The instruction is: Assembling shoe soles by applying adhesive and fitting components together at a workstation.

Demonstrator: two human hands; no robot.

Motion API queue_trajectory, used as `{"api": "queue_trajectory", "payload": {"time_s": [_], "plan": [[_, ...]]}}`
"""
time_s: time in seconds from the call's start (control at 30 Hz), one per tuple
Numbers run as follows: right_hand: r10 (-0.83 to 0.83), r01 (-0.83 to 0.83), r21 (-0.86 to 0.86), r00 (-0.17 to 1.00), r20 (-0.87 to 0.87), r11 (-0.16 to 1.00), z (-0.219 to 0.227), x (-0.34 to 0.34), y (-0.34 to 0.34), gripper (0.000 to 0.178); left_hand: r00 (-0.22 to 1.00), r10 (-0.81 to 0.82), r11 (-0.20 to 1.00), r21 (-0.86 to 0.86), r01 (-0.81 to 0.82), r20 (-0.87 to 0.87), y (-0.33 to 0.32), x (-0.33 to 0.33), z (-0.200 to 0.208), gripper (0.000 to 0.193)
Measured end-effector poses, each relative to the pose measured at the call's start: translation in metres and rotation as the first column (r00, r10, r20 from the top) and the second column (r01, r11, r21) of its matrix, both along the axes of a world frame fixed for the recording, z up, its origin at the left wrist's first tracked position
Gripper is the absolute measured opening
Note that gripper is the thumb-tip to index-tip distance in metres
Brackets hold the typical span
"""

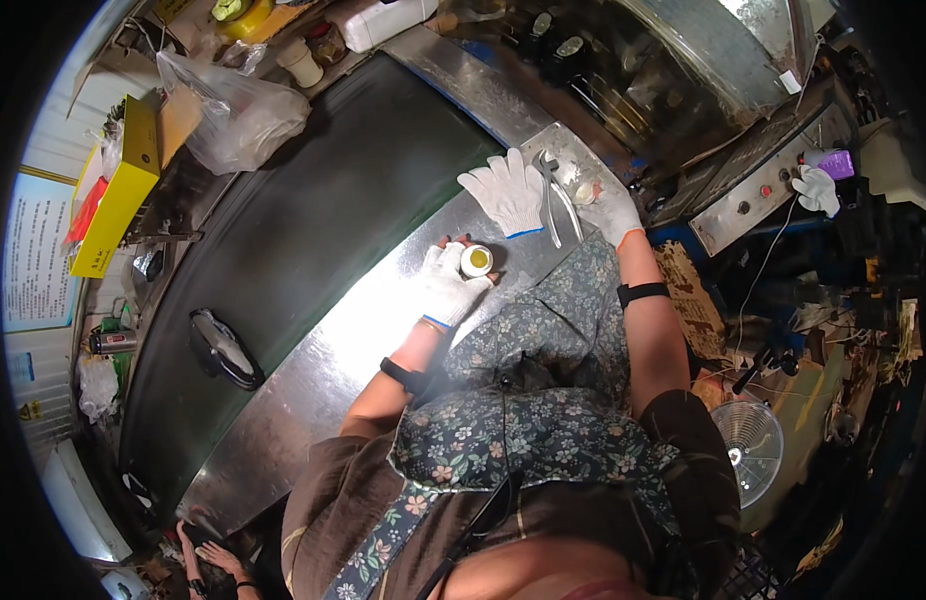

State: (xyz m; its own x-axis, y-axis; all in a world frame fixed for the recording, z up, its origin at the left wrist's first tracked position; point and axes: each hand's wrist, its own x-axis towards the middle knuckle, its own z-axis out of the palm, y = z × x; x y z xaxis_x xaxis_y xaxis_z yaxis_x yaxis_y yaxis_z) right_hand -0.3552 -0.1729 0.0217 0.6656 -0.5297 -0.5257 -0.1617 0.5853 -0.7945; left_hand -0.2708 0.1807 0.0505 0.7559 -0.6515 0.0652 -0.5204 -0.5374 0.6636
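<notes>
My left hand [446, 275], in a white knit glove with bare fingertips, is closed around a small white jar [477, 261]. The jar is uncapped, and something yellowish shows inside its mouth. To the right, my gloved right hand [613, 212] is bent over the metal worktop, its fingers pinched on a small round pale thing [587, 193] too small to make out. Between the hands lie a loose white glove [509, 194] with a blue cuff and metal pliers [559, 200] with long curved handles. The pliers lie close beside my right hand without being held.
A wide dark belt [313, 200] runs alongside the shiny metal ledge [283, 430]. A black-rimmed oval object [226, 350] rests on the belt. A control panel [758, 195] and a fan [748, 452] stand at right. Another person's hands [218, 558] show at lower left.
</notes>
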Motion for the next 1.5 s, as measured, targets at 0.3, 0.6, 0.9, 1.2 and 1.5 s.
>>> {"api": "queue_trajectory", "payload": {"time_s": [0.3, 0.6, 0.9, 1.2, 1.5], "plan": [[-0.043, -0.310, -0.793, 0.921, -0.388, 0.525, -0.005, -0.008, 0.006, 0.039, 0.997, 0.069, 0.997, 0.034, -0.070, 0.029, -0.002, -0.005, -0.018, 0.068], [-0.220, -0.343, -0.883, 0.880, -0.421, 0.319, 0.025, -0.012, 0.039, 0.039, 0.998, 0.057, 0.995, 0.089, -0.055, -0.017, 0.000, -0.004, 0.005, 0.079], [0.201, -0.718, -0.665, 0.634, -0.747, -0.206, 0.070, 0.048, 0.136, 0.029, 0.911, 0.076, 0.938, -0.281, -0.203, -0.405, 0.037, 0.035, -0.005, 0.051], [0.407, -0.367, -0.930, 0.848, -0.340, -0.012, 0.095, 0.052, 0.139, 0.019, -0.206, -0.334, 0.939, -0.305, -0.158, -0.920, -0.049, 0.130, 0.013, 0.034], [-0.088, -0.640, -0.739, 0.741, -0.666, 0.209, 0.053, -0.012, 0.031, 0.043, 0.409, -0.430, 0.869, -0.491, -0.053, -0.805, -0.097, 0.130, 0.072, 0.011]]}}
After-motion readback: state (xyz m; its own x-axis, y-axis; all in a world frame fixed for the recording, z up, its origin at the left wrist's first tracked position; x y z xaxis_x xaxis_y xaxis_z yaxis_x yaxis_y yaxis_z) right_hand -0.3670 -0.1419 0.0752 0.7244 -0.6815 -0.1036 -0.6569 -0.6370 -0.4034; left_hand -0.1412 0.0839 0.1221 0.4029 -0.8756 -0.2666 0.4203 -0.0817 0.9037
